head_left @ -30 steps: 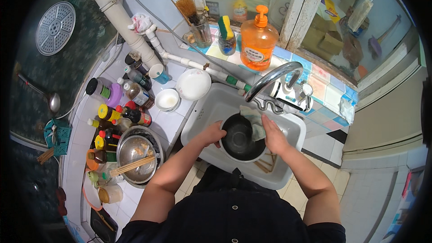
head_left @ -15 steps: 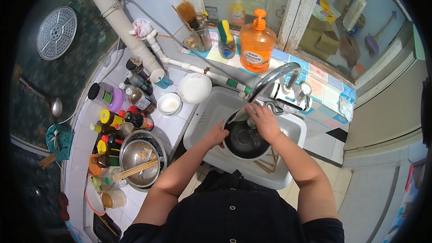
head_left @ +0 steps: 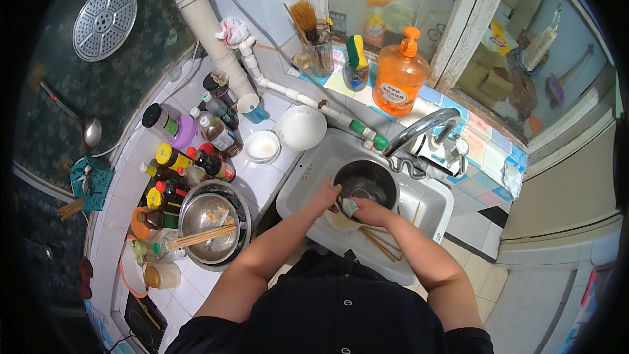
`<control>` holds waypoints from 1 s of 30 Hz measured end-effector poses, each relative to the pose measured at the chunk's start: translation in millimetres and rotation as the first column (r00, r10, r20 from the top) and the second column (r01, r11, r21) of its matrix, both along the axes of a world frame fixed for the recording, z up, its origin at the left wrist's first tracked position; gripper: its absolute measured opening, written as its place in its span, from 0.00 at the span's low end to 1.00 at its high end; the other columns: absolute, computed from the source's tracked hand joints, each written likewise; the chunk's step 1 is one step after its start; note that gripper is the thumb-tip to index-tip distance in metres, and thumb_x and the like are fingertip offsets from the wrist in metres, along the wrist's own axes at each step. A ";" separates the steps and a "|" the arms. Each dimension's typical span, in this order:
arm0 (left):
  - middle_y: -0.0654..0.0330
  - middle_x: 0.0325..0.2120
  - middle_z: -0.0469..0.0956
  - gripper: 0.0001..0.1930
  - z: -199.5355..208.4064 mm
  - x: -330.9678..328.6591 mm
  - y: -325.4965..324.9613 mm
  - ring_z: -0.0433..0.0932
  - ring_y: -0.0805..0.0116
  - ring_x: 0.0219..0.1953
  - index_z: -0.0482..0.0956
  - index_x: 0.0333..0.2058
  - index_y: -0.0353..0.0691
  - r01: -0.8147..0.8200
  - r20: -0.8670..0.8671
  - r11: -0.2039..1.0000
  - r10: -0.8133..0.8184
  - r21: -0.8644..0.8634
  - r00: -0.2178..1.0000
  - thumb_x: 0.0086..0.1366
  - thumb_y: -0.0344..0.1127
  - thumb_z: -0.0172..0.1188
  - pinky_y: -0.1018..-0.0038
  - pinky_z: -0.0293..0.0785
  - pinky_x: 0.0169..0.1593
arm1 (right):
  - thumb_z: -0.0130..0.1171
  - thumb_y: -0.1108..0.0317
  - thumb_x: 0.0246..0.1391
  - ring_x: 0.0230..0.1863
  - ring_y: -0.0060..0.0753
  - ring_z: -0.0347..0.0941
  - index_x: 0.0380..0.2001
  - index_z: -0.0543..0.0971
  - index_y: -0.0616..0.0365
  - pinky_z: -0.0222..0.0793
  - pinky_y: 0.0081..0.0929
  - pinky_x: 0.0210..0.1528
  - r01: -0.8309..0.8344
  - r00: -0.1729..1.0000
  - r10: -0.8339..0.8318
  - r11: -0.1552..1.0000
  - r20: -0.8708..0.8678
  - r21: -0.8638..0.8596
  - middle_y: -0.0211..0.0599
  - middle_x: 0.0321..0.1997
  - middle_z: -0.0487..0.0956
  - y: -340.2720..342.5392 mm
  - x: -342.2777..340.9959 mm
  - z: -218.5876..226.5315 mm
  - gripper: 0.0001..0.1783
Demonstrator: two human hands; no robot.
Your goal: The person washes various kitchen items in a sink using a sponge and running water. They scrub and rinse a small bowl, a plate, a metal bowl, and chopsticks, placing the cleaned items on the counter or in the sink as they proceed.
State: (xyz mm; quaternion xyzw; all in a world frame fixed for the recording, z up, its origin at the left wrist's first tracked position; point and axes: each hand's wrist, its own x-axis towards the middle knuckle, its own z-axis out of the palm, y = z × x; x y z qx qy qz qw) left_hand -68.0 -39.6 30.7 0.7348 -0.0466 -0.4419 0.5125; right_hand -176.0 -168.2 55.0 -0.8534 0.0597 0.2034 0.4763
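Observation:
A dark-lined round pot (head_left: 368, 182) is tilted inside the grey-white sink (head_left: 303, 172), below the chrome faucet (head_left: 419, 124). Its left near rim is gripped by my left hand (head_left: 325, 196), fingers curled round the edge. My right hand (head_left: 371, 212) presses a pale cloth (head_left: 350, 206) against the near inner wall of the pot. Under the pot, a light-coloured bowl (head_left: 339, 223) shows only in part. Several wooden chopsticks (head_left: 380, 245) lie in the sink, close to my right forearm.
Left of the sink stand a white plate (head_left: 301, 128), a small bowl (head_left: 261, 147), several sauce bottles (head_left: 216, 132) and a metal basin (head_left: 208, 223) with chopsticks across it. An orange pump bottle (head_left: 401, 78) and a sponge (head_left: 356, 52) sit on the tiled ledge behind.
My right hand has moved with the cloth from the pot's far rim to its near side. The pot has turned and tipped, its opening now farther from me. The whole view has shifted.

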 end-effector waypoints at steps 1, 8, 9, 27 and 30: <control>0.52 0.31 0.72 0.27 -7.1 6.7 3.8 0.73 0.66 0.17 0.51 0.57 0.40 0.035 -0.020 0.999 -0.035 -0.002 0.999 0.61 0.40 0.47 0.73 0.72 0.15 | 0.48 0.68 0.43 0.52 0.46 0.66 0.50 0.68 0.50 0.60 0.32 0.54 -0.062 0.998 0.061 0.998 -0.031 -0.020 0.45 0.49 0.71 -1.9 -5.0 14.5 0.25; 0.53 0.32 0.73 0.23 -19.0 15.9 10.5 0.75 0.63 0.20 0.56 0.55 0.44 0.079 -0.048 0.996 -0.077 0.040 0.996 0.61 0.36 0.45 0.72 0.75 0.20 | 0.56 0.67 0.34 0.41 0.46 0.72 0.43 0.74 0.47 0.66 0.37 0.42 -0.270 0.932 0.347 0.858 0.105 -0.437 0.40 0.37 0.77 -20.0 -8.1 29.1 0.25; 0.53 0.32 0.73 0.21 -24.7 17.4 13.3 0.76 0.62 0.22 0.59 0.54 0.43 0.067 -0.039 0.996 -0.065 0.064 0.997 0.61 0.36 0.46 0.71 0.75 0.22 | 0.57 0.67 0.33 0.40 0.46 0.72 0.42 0.75 0.47 0.67 0.38 0.41 -0.248 0.930 0.339 0.865 0.142 -0.437 0.40 0.35 0.77 -27.1 -2.8 29.5 0.25; 0.70 0.20 0.68 0.19 -51.4 -10.4 -20.9 0.63 0.81 0.25 0.73 0.25 0.36 -0.235 -0.052 0.839 0.241 -0.491 0.969 0.64 0.46 0.46 0.79 0.63 0.29 | 0.50 0.78 0.32 0.53 0.50 0.62 0.46 0.69 0.62 0.58 0.38 0.55 0.373 0.609 0.047 0.864 0.792 -0.339 0.48 0.48 0.70 3.8 8.2 4.1 0.28; 0.69 0.21 0.70 0.20 -68.4 -2.5 -13.1 0.64 0.81 0.25 0.73 0.26 0.35 -0.253 -0.022 0.862 0.271 -0.439 0.962 0.65 0.48 0.45 0.79 0.64 0.29 | 0.51 0.80 0.29 0.57 0.49 0.58 0.47 0.67 0.64 0.50 0.45 0.60 0.339 0.716 -0.011 0.879 0.698 -0.334 0.49 0.55 0.63 3.1 24.9 -2.4 0.32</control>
